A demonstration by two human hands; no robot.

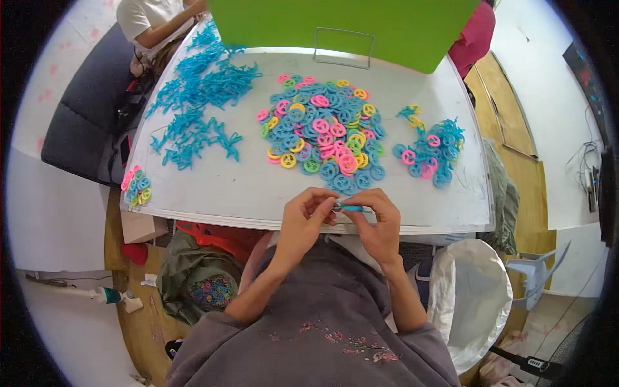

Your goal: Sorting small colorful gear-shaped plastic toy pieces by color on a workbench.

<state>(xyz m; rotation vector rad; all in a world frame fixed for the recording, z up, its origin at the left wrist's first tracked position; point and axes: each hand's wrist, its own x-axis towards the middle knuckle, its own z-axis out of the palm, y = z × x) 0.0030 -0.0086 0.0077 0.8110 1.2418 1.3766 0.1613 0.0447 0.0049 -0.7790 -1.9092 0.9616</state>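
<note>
My left hand (300, 222) and my right hand (382, 227) meet above the table's near edge, fingers pinched. Between them is a small blue plastic piece (352, 208); the right fingers grip it, and its left end runs to the left fingertips. Its full shape is hidden by the fingers. Just beyond lies a heap of wheel-shaped plastic rings (322, 126) in blue, pink, yellow and green. Blue branched plastic pieces (219, 87) spread over the table's left side. To the right sits a smaller pile of rings and blue pieces mixed together (433, 153).
A few rings (135, 187) lie at the table's left corner. A green board (335, 26) stands across the far side. Two other people sit beyond. Below the table are a dark bag of colourful pieces (174, 277) and a white sack (471, 297).
</note>
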